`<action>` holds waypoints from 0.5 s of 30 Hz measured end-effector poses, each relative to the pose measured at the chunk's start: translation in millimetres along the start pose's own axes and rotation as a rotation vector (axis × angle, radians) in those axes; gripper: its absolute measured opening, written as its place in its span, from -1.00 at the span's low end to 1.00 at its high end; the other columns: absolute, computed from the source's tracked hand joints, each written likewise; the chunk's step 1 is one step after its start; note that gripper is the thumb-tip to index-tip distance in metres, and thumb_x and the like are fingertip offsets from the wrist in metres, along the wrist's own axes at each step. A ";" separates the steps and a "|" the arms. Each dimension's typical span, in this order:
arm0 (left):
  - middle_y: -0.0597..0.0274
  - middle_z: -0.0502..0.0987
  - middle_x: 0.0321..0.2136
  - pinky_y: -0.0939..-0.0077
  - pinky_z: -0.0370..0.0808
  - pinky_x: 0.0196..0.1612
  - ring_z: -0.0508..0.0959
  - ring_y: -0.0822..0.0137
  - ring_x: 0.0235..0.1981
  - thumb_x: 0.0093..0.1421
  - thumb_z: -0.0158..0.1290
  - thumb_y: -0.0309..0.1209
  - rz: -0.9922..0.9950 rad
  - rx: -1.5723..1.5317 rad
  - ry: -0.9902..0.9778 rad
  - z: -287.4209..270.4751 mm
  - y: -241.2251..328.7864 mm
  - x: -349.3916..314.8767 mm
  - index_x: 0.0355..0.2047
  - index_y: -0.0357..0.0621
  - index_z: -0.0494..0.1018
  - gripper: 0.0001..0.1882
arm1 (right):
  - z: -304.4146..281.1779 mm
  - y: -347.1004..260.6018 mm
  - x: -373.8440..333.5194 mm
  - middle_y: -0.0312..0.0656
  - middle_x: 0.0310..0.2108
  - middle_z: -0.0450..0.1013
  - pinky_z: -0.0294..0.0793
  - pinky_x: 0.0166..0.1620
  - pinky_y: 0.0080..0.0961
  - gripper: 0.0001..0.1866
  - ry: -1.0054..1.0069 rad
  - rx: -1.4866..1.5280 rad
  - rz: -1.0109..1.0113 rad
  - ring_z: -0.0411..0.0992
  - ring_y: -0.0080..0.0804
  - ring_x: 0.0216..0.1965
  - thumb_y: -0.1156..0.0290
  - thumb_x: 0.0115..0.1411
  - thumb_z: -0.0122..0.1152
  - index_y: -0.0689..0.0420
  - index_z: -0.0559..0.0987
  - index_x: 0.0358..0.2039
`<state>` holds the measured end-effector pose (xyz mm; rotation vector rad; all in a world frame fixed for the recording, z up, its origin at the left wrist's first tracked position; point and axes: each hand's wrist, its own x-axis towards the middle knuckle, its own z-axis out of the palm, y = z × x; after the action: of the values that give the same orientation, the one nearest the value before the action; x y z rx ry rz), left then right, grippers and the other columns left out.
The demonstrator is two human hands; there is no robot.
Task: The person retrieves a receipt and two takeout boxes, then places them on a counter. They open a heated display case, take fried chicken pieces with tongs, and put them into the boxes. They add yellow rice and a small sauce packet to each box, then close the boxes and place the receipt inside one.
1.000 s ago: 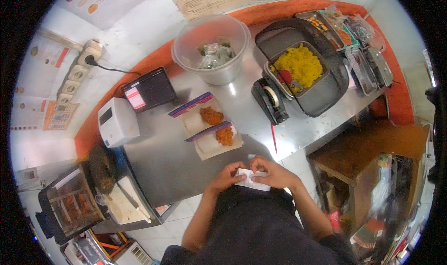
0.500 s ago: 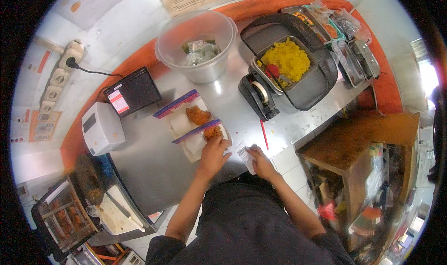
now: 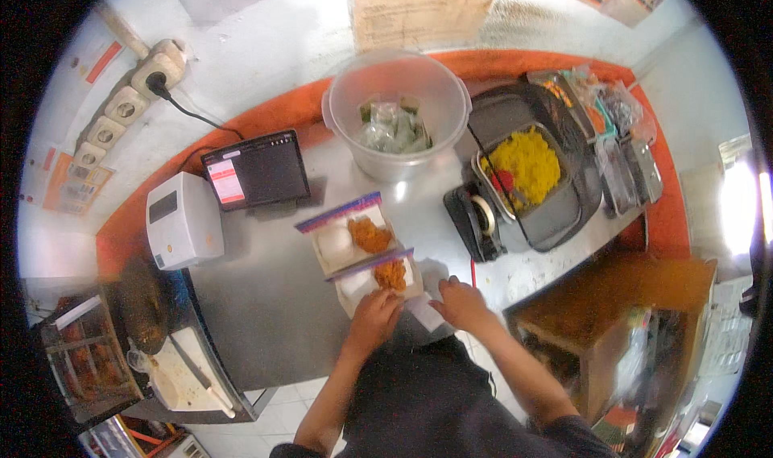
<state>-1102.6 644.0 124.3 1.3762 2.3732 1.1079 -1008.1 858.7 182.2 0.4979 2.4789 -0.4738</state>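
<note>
Two paper food boxes stand open on the steel counter: a far box and a near box. Each has a purple-edged flap, a white wrapped portion and a piece of fried chicken; one piece lies in the far box, the other in the near one. My left hand is closed at the near box's front corner, its fingertips at the rim. A white printed slip lies between my hands. My right hand has thumb and forefinger apart, the thumb at the slip's edge.
A clear bucket with packets stands behind the boxes. To the right are a tape dispenser and a tray of yellow food. A tablet and a white printer stand left. A knife lies on a board.
The view has tilted upward, showing more wall. My right hand has loosened around the slip, which now lies flatter beside the near box. My left hand stays at that box's front corner.
</note>
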 end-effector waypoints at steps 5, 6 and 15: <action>0.08 0.63 -0.24 0.16 0.54 -0.11 0.63 0.02 -0.21 0.26 0.21 -0.40 -0.313 -0.118 -0.157 -44.1 11.0 -31.9 -0.18 -0.18 0.65 -0.83 | -189.8 0.5 41.3 0.06 -0.34 0.59 0.55 -0.15 -0.19 -0.84 0.255 0.527 -0.399 0.60 0.02 -0.25 0.40 0.29 0.21 0.24 0.59 -0.24; 0.07 0.63 -0.25 0.16 0.55 -0.12 0.64 0.02 -0.22 0.26 0.20 -0.39 -0.324 -0.139 -0.142 -50.6 11.8 -36.2 -0.18 -0.17 0.65 -0.83 | -212.8 -6.3 62.2 0.07 -0.36 0.59 0.54 -0.14 -0.19 -0.87 0.411 0.533 -0.492 0.60 0.05 -0.25 0.45 0.28 0.20 0.26 0.59 -0.27; 0.04 0.64 -0.25 0.18 0.57 -0.09 0.65 0.00 -0.18 0.32 0.16 -0.35 -0.557 -0.263 -0.135 -84.2 2.8 -36.2 -0.15 -0.18 0.65 -0.79 | -242.4 -18.4 337.7 0.05 -0.24 0.66 0.61 -0.09 -0.01 -0.79 -0.111 -0.523 -0.498 0.64 0.06 -0.17 0.48 0.14 0.24 0.15 0.71 -0.20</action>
<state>-1122.1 572.5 178.4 0.6221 2.2064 1.0657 -1387.3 1029.8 177.8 -0.3511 2.4715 -0.0184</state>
